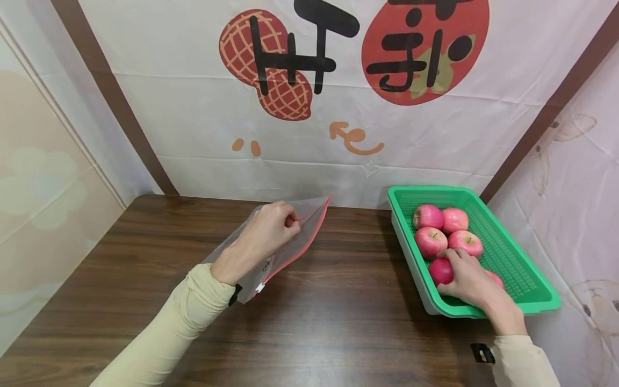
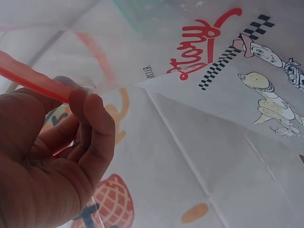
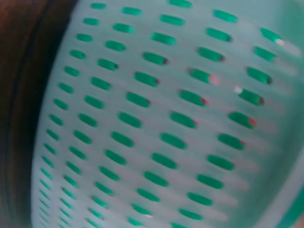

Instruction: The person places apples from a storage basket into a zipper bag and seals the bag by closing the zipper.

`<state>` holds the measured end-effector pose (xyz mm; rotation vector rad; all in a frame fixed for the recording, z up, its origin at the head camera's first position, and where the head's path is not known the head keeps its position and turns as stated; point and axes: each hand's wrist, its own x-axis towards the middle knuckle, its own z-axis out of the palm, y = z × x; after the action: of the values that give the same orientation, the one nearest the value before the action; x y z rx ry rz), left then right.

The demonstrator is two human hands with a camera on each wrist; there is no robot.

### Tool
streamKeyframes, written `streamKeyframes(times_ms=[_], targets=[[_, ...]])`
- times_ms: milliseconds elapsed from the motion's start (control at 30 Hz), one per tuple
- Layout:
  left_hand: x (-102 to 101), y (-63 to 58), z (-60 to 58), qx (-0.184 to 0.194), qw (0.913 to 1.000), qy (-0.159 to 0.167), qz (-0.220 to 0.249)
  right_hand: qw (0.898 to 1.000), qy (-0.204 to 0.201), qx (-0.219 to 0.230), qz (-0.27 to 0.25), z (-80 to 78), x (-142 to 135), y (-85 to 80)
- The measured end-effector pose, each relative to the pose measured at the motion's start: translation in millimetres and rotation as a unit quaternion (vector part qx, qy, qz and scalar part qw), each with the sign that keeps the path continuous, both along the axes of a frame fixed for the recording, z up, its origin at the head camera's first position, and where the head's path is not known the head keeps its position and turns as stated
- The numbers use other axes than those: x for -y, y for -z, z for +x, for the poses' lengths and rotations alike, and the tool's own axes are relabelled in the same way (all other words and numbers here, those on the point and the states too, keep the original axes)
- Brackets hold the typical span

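My left hand (image 1: 263,234) pinches the red-edged mouth of a clear zip bag (image 1: 295,242), held above the table with its mouth gaping to the right. In the left wrist view, thumb and fingertips grip the red zip strip (image 2: 35,85), and cartoon figures and red lettering (image 2: 199,45) show on the plastic. A white slider (image 1: 260,287) sits at the near end of the strip. Over at the right, my right hand (image 1: 469,279) reaches into a green basket (image 1: 519,258) with its fingers round a dark red apple (image 1: 441,271). The right wrist view shows only the basket's slotted outer wall (image 3: 142,118).
Several pink-red apples (image 1: 430,242) lie in the basket around the right hand. The basket stands at the right of a dark wooden table (image 1: 338,322). A printed white cloth (image 1: 193,107) hangs behind, with more cloth at both sides.
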<state>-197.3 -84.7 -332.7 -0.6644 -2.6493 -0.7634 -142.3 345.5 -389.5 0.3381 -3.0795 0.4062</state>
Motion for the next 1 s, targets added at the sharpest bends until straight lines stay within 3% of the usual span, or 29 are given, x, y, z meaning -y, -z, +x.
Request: streamKeyframes(times_ms=[200,400,600,1000], targets=[[1,-1.1,-0.3,-0.010,0.9999,0.004,0.003,0.998,-0.007,-0.065,-0.024,-1.5,0,-20.3],[1,-1.8,0.0,0.001,1.0000,0.003,0.001,0.995,0.005,-0.093,-0.029,-0.4,5,-42.5],[0,-3.0,3.4,0.002,1.0000,0.006,0.000,0.989,-0.010,-0.137,-0.049,-0.5,15,-56.5],[-1,-4.2,6.3,-0.010,0.9999,0.013,0.003,0.982,-0.028,-0.174,-0.069,-5.0,49,-86.8]])
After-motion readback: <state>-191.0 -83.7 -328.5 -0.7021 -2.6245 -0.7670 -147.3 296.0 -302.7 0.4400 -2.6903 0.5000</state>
